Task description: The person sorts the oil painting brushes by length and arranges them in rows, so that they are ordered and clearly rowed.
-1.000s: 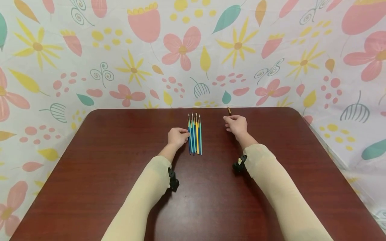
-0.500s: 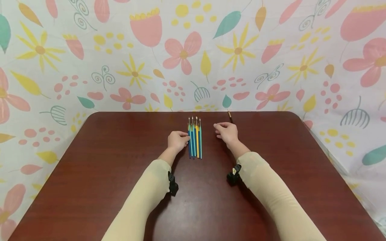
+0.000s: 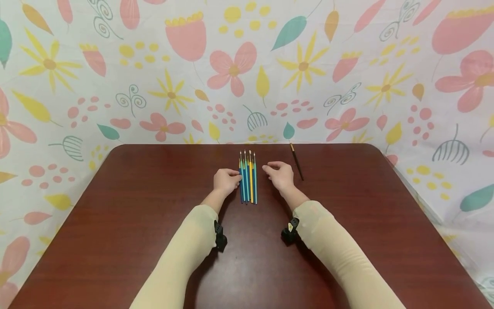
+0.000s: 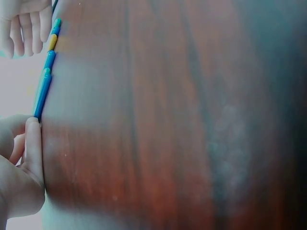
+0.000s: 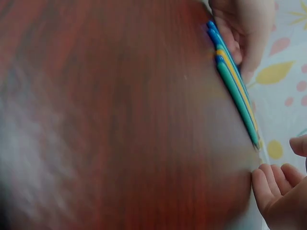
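Note:
Several slim paintbrushes with blue, teal and yellow handles lie side by side in the head view, tips toward the far edge. My left hand rests at the left side of this row, its fingertips touching the outermost blue brush. The left wrist view shows those fingers fairly straight against the blue handle. To the right of the row, a short gap away, my right hand holds nothing, fingers relaxed. Beyond it a black paintbrush with a gold-coloured end lies alone, slightly slanted.
The brushes lie on a dark red-brown wooden table, near its far edge. Behind stands a white cloth printed with flowers and leaves. A small black camera sits on each wrist.
My right hand has let go of the black paintbrush and moved left toward the row. That brush now shows in full on the table. My left hand has stayed beside the row.

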`<action>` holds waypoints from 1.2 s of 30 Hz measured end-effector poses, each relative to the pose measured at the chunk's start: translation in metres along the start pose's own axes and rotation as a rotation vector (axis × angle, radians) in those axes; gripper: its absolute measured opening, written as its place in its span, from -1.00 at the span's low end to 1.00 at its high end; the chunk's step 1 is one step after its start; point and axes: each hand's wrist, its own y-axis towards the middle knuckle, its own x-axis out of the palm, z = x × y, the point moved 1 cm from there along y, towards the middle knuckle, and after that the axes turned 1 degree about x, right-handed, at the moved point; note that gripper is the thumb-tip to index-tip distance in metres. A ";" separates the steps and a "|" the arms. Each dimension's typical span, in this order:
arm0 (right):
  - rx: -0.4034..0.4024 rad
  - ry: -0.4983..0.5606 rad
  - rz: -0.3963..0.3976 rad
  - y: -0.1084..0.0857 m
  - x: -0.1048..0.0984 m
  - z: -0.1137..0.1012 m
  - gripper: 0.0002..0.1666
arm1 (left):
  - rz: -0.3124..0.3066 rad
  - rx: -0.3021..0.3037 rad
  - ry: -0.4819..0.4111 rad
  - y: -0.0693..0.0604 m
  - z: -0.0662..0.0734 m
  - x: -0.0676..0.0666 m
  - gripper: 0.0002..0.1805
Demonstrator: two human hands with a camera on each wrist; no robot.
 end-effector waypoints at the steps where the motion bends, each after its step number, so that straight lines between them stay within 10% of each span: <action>1: -0.009 -0.029 0.005 -0.001 0.002 -0.001 -0.49 | -0.001 -0.003 -0.002 0.000 0.000 0.000 -0.75; 36: -0.097 -0.379 0.020 -0.015 0.031 -0.007 -0.42 | 0.007 0.003 0.009 0.003 0.000 0.001 -0.75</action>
